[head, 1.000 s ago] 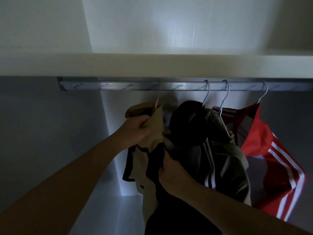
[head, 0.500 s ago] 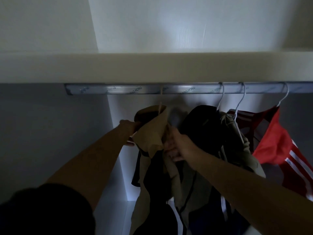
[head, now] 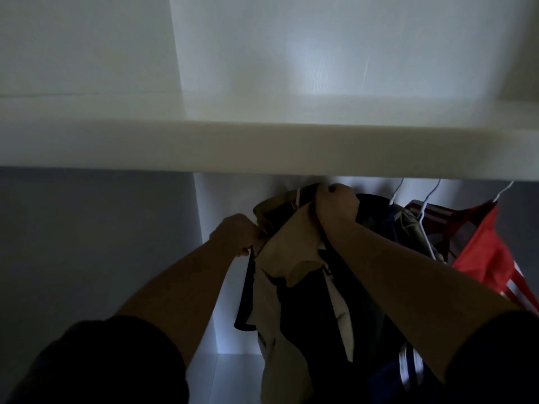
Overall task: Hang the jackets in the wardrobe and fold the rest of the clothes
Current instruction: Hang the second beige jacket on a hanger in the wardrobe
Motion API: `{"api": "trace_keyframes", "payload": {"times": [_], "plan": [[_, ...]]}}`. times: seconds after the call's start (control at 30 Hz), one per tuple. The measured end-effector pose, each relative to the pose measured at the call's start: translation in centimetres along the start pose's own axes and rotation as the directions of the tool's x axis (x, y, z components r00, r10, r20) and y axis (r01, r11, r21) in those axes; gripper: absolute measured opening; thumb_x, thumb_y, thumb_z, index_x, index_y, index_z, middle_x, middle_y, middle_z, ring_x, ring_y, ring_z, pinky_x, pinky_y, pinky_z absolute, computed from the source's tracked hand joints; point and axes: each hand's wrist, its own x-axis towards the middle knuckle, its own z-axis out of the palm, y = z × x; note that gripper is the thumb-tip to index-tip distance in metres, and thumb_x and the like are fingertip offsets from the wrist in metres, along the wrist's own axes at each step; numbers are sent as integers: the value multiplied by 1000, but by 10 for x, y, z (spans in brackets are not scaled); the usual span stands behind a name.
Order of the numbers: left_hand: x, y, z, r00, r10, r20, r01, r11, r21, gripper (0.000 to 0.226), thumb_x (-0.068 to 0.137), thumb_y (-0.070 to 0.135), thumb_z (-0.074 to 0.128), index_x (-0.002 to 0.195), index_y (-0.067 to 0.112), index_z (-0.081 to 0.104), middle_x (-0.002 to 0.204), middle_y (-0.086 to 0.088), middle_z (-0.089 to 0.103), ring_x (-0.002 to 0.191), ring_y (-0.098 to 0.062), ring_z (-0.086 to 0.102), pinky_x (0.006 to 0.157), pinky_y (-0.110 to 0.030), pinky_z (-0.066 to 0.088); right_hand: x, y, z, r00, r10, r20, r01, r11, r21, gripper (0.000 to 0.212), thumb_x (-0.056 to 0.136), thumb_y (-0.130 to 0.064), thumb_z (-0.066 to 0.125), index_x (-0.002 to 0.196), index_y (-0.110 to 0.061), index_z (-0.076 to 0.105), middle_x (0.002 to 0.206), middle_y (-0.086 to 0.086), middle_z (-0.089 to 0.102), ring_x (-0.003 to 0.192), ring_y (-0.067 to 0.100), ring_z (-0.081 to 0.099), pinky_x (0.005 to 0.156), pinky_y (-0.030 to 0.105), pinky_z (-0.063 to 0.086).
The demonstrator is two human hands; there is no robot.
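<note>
reaching up on outstretched bare forearms, both hands hold the tan jacket. the left hand curls its fingers round the jacket's left edge; the right hand, higher, grips the collar just under the white shelf. right of the tan jacket hang a dark jacket and a red striped jacket.

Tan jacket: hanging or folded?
Hanging, unfolded: the tan jacket drapes down from a white hanger, left hand and right hand gripping its top. Hooked or not: cannot tell, shelf hides it.
</note>
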Motion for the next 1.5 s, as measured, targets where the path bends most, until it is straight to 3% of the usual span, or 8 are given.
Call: {"api": "trace_keyframes", "payload": {"times": [0.17,0.33,0.57,0.73,0.97,1.17,1.33,1.5], "plan": [[6,16,7,943,298,-145,-320,934,-158,72,88,26,66,142,4,24,113,-11,57,98,-24,57,72,-25,43,-8,-9,-6,977,-184,108,187,982,-12,40,94,-15,47,56,-10,38,59,9,45,56,19,42,59,30,34],[9,34,9,914,334,-228,-357,932,-63,25,94,26,53,74,11,48,79,-4,52,74,-19,53,57,-24,36,-12,-12,-14,965,-239,112,246,968,-53,34,96,-16,46,66,-3,53,70,13,57,75,30,56,70,38,45],[3,41,8,920,113,-375,-264,886,-382,41,98,26,43,122,-7,53,119,-22,59,106,-35,58,83,-37,49,-22,-9,-21,961,-99,258,100,995,10,30,93,-15,50,92,12,63,87,28,66,80,41,64,73,50,57],[-36,16,21,920,228,-318,-381,704,-599,19,96,23,49,81,12,56,77,-5,56,67,-13,53,54,-18,44,-62,5,-36,817,163,553,-394,859,328,21,99,-27,44,94,-12,58,76,4,57,64,17,54,57,26,45],[-114,-35,57,911,336,-239,-409,667,-623,28,94,49,48,118,33,46,107,16,56,96,-1,56,77,-24,46,-165,80,-48,614,149,775,-49,987,-151,69,97,-18,47,152,-28,6,151,2,32,131,20,39,103,23,33],[-136,-42,49,943,322,-77,-289,687,-667,37,86,56,58,114,36,45,112,9,58,96,-9,62,63,-25,56,-193,54,-23,716,48,697,-23,999,-45,59,95,3,41,149,-8,20,150,15,34,134,29,37,92,17,32],[-131,-56,22,958,251,-142,-287,862,-417,70,84,46,67,140,22,34,110,7,48,93,-12,56,73,-30,55,-204,33,-3,639,27,769,45,996,-73,54,98,-3,40,149,-9,22,146,16,39,132,29,40,90,19,34],[-137,-51,10,996,91,18,-82,951,-297,45,90,36,61,124,15,40,111,-11,58,83,-28,66,62,-36,57,-192,34,-29,536,17,844,50,997,-52,66,93,-29,57,150,-15,26,145,7,40,132,22,40,109,36,37]]}}
